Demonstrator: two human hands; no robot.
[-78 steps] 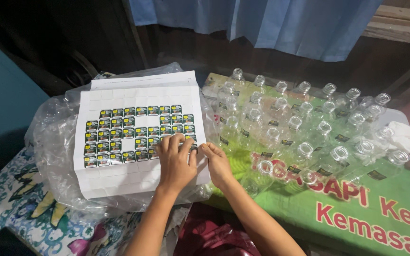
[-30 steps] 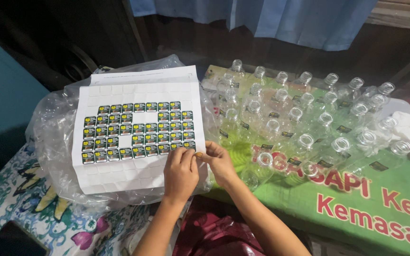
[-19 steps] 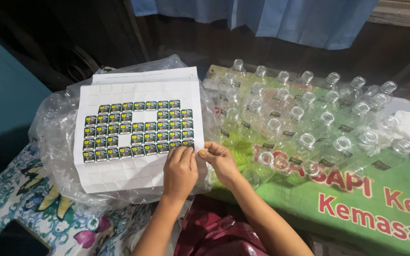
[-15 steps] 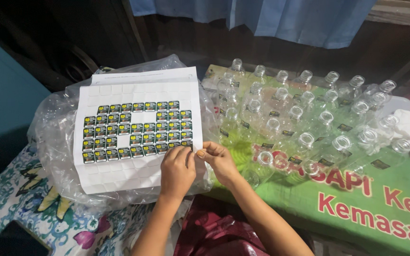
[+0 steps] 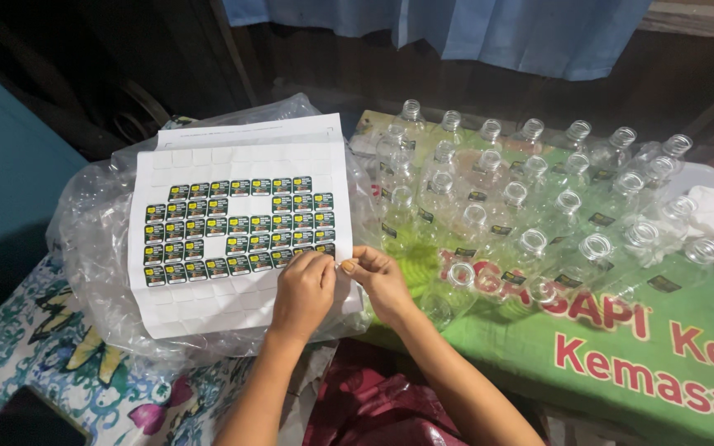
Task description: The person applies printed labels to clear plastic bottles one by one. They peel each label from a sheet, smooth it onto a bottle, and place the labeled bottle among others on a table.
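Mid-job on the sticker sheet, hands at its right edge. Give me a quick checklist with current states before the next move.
1. Left hand on the sticker sheet, at its lower right corner: ok.
2. Right hand pinching at the same edge, fingertips meeting the left's: ok.
3. Sticker actually lifted free between the fingers: cannot tell, hidden.
4. Sheet lying flat on the clear plastic bag: ok.
5. Empty bottles upright, uncapped, beside the right hand: ok.
6. Stickers left on the sheet: ok, several rows.

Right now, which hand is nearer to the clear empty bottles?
Right. The right hand sits beside the nearest clear bottles; the left hand lies farther away, over the sticker sheet.
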